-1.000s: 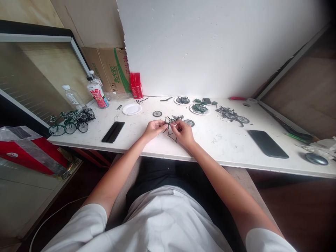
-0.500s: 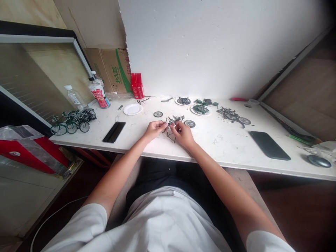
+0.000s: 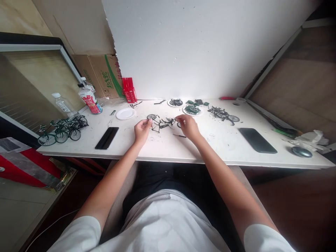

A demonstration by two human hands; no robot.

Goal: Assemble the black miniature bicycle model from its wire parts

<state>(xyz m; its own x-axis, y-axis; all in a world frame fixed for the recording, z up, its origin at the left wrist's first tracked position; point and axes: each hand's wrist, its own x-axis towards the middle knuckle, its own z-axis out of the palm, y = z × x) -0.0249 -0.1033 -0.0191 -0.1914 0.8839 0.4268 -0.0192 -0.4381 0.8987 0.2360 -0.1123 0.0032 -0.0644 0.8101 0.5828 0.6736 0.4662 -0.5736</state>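
Observation:
My left hand (image 3: 142, 131) is closed in a pinch on a dark miniature bicycle frame (image 3: 155, 127), held low over the white table. Right behind it is a small spoked wheel (image 3: 151, 117). My right hand (image 3: 189, 126) is at the loose dark bicycle parts (image 3: 169, 122), its thumb and fingers pinched together; whatever they hold is too small to make out. Partly covered by those fingers is a second wheel (image 3: 179, 124). A thin dark rod, perhaps a screwdriver (image 3: 180, 135), lies just below the right hand.
Assembled miniature bicycles (image 3: 61, 131) stand at the left, near a phone (image 3: 107, 138) and bottles (image 3: 90, 99). Plates (image 3: 126, 113) and a parts pile (image 3: 223, 114) lie farther back. A dark flat slab (image 3: 257, 140) and a mouse (image 3: 301, 151) are at the right.
My hands have moved apart. The left keeps the bicycle frame and has shifted left; the right has moved away from it to the loose parts. The thin rod now lies on the table.

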